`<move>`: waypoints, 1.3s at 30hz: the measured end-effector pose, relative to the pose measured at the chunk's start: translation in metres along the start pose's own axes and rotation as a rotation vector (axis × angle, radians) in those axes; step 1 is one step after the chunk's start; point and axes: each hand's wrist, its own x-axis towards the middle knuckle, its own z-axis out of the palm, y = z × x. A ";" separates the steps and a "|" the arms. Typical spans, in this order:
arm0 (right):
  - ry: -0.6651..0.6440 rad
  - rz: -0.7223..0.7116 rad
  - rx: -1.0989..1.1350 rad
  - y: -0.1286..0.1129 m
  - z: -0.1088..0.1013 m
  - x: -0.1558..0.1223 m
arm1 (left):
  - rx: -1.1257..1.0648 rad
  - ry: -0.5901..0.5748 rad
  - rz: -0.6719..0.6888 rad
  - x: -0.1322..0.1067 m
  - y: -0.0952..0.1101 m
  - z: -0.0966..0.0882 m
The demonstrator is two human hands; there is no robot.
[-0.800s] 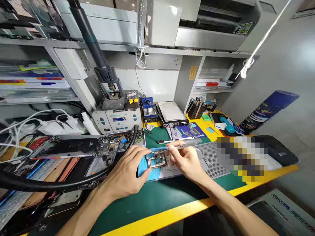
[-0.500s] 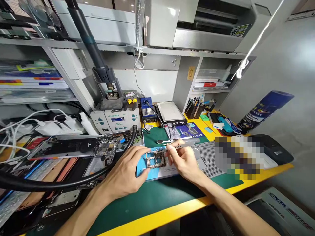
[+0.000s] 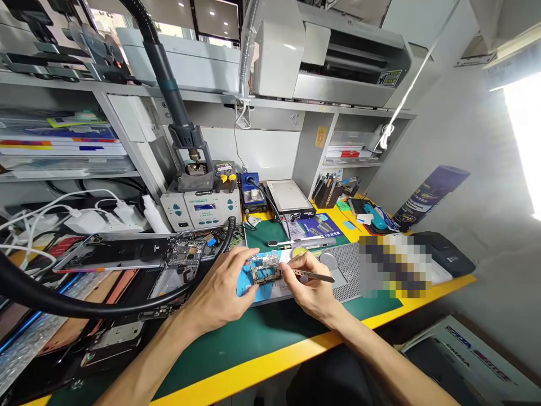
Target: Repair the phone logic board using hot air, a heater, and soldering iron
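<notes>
My left hand (image 3: pixel 222 290) has its fingers and thumb closed around the left side of a small phone circuit board (image 3: pixel 266 275), at its top and bottom edges. Under the board lies a light blue pad (image 3: pixel 244 282). My right hand (image 3: pixel 313 287) pinches a pair of metal tweezers (image 3: pixel 318 276) near the board's right side. Their back end points right, while the tips are too small to make out at the board. Behind my right hand a round yellow-lidded tin (image 3: pixel 299 251) shows in part.
A black hose (image 3: pixel 127 309) curves across on the left, over phone parts. Behind stands a hot air station (image 3: pixel 203 211). A grey pen-like tool (image 3: pixel 313 243) lies beyond my hands. The perforated metal mat (image 3: pixel 351 265) rests on the green mat (image 3: pixel 236 344). A spray can (image 3: pixel 426 200) stands right.
The tweezers have swung from pointing up and right to lying nearly level, angled slightly down to the right. My right hand has turned with them. The camera view has shifted.
</notes>
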 end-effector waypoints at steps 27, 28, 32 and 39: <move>-0.222 -0.111 -0.220 -0.008 0.001 -0.007 | 0.090 -0.009 0.064 0.001 0.004 -0.003; -0.222 -0.109 -0.217 -0.008 0.001 -0.007 | 0.090 -0.011 0.064 0.001 0.005 -0.003; -0.235 -0.091 -0.196 -0.007 0.001 -0.007 | 0.083 -0.019 0.054 -0.001 0.006 -0.004; -0.255 -0.080 -0.093 -0.003 0.003 -0.008 | 0.044 -0.025 0.018 0.000 0.006 -0.002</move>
